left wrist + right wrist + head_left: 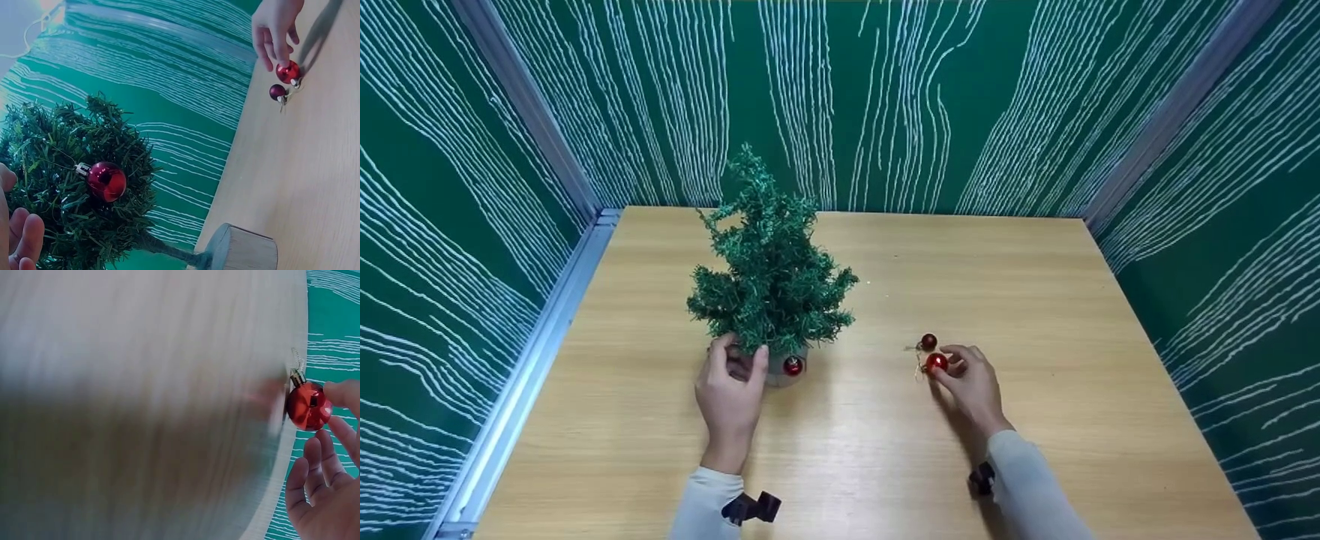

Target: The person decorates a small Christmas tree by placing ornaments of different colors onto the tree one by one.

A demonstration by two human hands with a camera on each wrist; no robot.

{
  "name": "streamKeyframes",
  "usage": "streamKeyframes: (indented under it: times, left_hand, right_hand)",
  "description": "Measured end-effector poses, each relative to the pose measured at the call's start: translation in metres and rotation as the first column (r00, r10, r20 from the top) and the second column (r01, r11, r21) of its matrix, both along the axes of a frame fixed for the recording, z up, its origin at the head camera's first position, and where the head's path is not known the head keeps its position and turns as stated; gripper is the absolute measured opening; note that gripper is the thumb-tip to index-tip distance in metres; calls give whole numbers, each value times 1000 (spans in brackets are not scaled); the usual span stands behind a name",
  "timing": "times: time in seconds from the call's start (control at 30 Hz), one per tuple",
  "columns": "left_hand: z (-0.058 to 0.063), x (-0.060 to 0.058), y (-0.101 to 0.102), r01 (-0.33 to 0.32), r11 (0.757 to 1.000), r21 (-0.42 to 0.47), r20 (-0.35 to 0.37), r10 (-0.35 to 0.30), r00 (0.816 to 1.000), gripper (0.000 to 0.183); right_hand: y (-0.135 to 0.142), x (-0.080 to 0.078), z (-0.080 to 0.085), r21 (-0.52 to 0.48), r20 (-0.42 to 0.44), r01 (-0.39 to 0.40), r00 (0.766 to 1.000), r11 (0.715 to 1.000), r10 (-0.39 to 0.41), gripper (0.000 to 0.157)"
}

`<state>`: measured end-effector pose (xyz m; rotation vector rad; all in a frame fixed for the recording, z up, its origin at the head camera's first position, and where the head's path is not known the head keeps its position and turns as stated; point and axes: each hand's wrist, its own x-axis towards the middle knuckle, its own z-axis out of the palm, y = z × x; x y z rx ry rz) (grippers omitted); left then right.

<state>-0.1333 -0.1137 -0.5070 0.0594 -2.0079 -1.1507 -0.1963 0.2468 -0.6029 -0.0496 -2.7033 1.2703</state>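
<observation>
A small artificial Christmas tree [769, 262] stands on the table at left, on a short round base [247, 247]. One red bauble [107, 181] hangs from its lower branches. My left hand [733, 390] is at those lower branches, thumb and fingers spread apart; in the left wrist view its fingers [28, 239] are beside the greenery with nothing between them. To the right, my right hand [971, 386] pinches a shiny red bauble [309, 406] between thumb and fingertips, low at the table. Just behind it lies a darker red bauble [928, 342] with its string.
The light wooden table [870, 457] carries all of this. Green walls with white wavy lines [885, 97] enclose it at the back and sides. A metal rail [540, 322] runs along the left edge.
</observation>
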Motion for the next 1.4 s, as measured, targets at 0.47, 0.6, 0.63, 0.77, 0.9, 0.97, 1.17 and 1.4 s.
streamKeyframes:
  times: [0.47,0.6,0.63,0.77,0.9,0.97,1.17,1.4]
  left_hand:
    - [2,-1,2,-3,1000,7,8,3,1000,31]
    - [2,-2,3,-10,1000,3,14,10,1000,29]
    - [2,-2,3,-14,1000,1,14,14,1000,29]
    - [2,-2,2,-18,1000,-2,15,18,1000,25]
    - [1,-2,1,-13,1000,4,14,13,1000,22]
    - [2,-2,0,-13,1000,5,11,13,1000,21]
    - [3,-3,-2,-22,1000,-2,5,22,1000,17]
    - [4,-3,-3,-35,999,-25,7,35,999,16]
  right_hand:
    - [-2,-2,-4,25,59,-6,998,1000,4,48]
    - [-2,-3,-5,30,56,-3,998,1000,2,47]
    - [-2,-3,-5,32,56,-3,998,999,1,47]
    - [-2,-3,-6,65,37,7,999,998,-9,44]
    - [-2,-4,-7,88,21,9,1000,996,-11,43]
    - [-3,-4,-7,90,21,5,1000,996,-7,44]
    - [-4,-4,-5,86,35,-4,999,996,1,43]
    - [-2,-3,-6,48,60,0,998,999,-3,41]
